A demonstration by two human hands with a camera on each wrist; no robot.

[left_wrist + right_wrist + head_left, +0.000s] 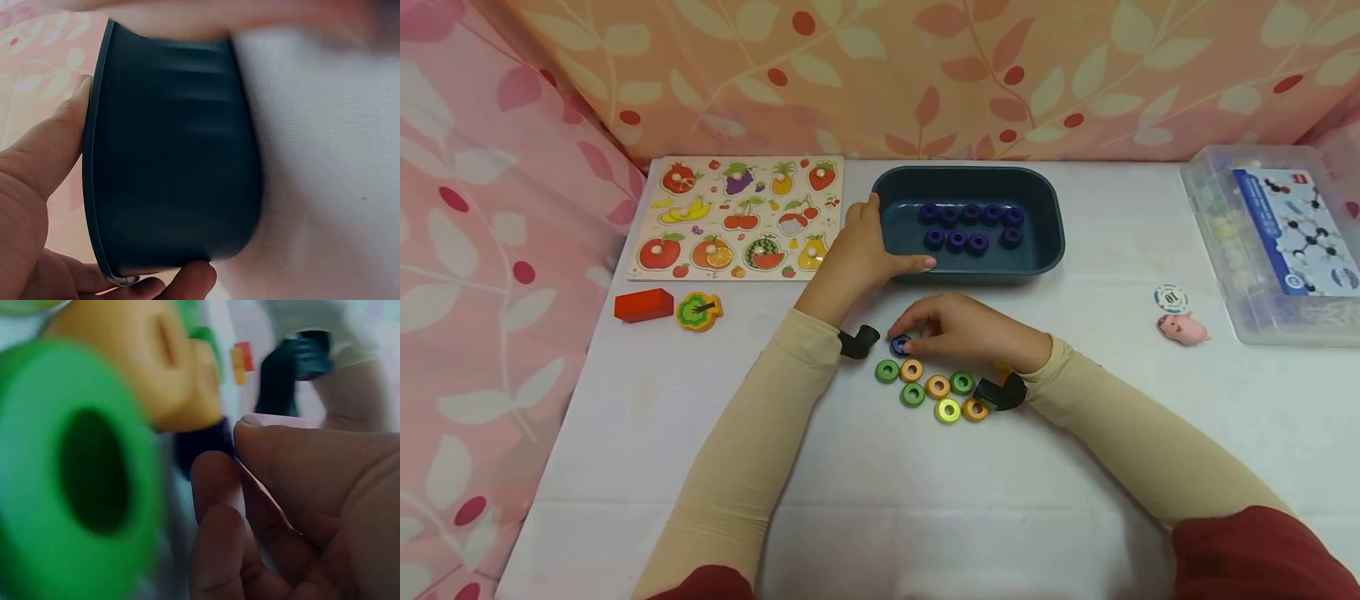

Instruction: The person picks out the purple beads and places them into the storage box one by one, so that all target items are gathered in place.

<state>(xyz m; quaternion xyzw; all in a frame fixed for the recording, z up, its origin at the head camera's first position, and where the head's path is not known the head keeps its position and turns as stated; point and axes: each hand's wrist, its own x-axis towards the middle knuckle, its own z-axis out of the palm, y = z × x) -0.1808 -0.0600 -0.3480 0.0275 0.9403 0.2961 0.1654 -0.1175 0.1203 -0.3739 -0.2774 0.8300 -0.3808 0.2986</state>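
Observation:
My left hand (859, 260) grips the left end of a dark teal plastic tub (1047, 200), its thumb over the near rim. In the left wrist view, fingers curl around the tub's wall (169, 181). Several purple rings (977, 252) lie inside in two rough rows. In front of the tub, my right hand (977, 332) pinches a dark blue ring (896, 342) between thumb and fingers, close over the table. Beside it lie green rings (887, 380), orange rings (928, 387) and a yellow ring (947, 421). A green ring (140, 487) looms large in the right wrist view.
A fruit peg puzzle (700, 237) lies left of the tub, with a red block (643, 306) and a tree-shaped piece (697, 312) before it. To the right are a poker chip (1171, 297), a pink pig figure (1183, 329) and a clear plastic case (1221, 250).

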